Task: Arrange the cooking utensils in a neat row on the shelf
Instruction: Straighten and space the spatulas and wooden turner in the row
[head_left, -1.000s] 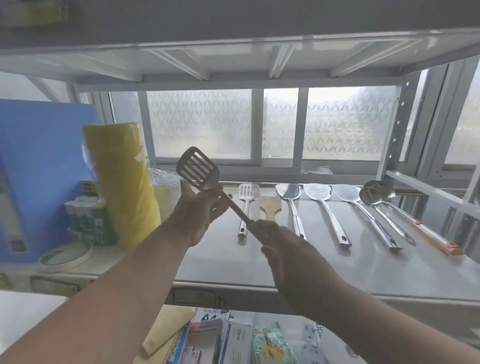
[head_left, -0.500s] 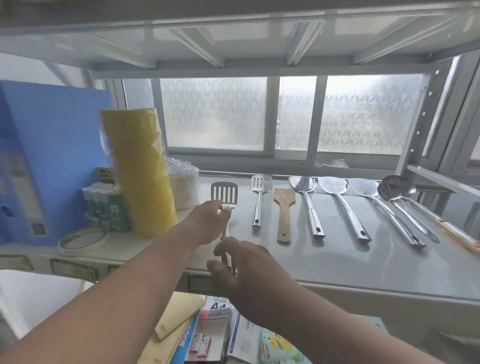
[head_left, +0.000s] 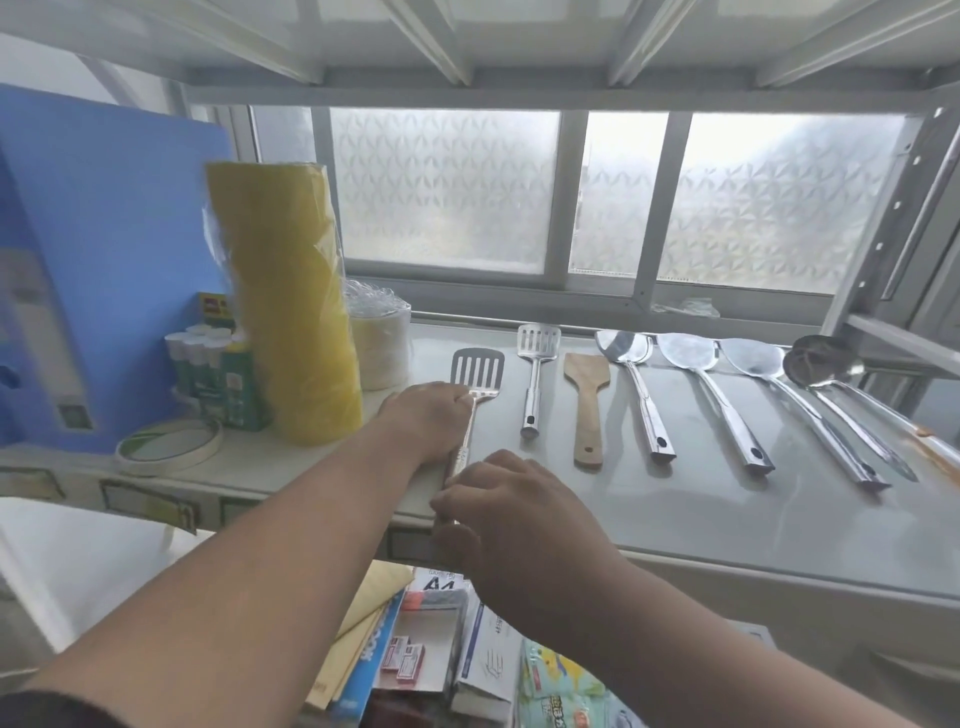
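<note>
Steel all through, the slotted spatula (head_left: 477, 375) lies on the shelf (head_left: 727, 509) just left of the smaller slotted turner (head_left: 537, 358), stiff, light and slick, best taken along its handle, where the left hand (head_left: 427, 418) and right hand (head_left: 511, 501) pinch it.

Left hand (head_left: 423, 415) reaching forward, fingers curled, right hand (head_left: 519, 525) nearer, fingers bent downward

Slotted spatula (head_left: 477, 373) shiny metal; wooden spatula (head_left: 588, 405) matt; shelf (head_left: 727, 509) smooth metal.
</note>
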